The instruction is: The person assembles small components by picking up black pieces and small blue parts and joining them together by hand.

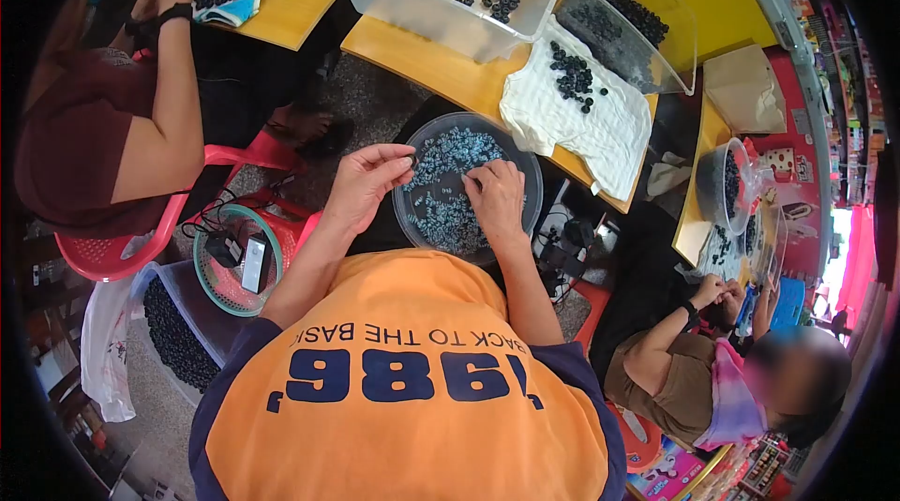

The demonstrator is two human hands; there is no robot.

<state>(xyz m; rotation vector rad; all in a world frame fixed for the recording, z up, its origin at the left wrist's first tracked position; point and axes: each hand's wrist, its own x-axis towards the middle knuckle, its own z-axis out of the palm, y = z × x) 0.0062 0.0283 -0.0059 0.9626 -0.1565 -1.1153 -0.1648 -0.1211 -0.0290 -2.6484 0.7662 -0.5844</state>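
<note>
A dark round basin [424, 220] rests at my lap, with many small blue-grey pieces [448, 218] spread over its bottom. My left hand [367, 184] is over the basin's left rim, its thumb and fingertips pinched on a small black ring-shaped part [412, 160], mostly covered by the fingers. My right hand [497, 201] reaches over the basin among the blue-grey pieces. Its thumb and fingers are drawn together, and whatever is between them is too small to make out. Ahead, a white cloth [534, 112] on the table carries several loose black parts [574, 74].
A clear plastic bin [431, 18] and a second bin [647, 60], both with black parts, stand ahead on the yellow table [412, 51]. Co-workers sit at my left [103, 145] and right [666, 370]. A green basket [208, 281] and a tub [211, 314] are on my left.
</note>
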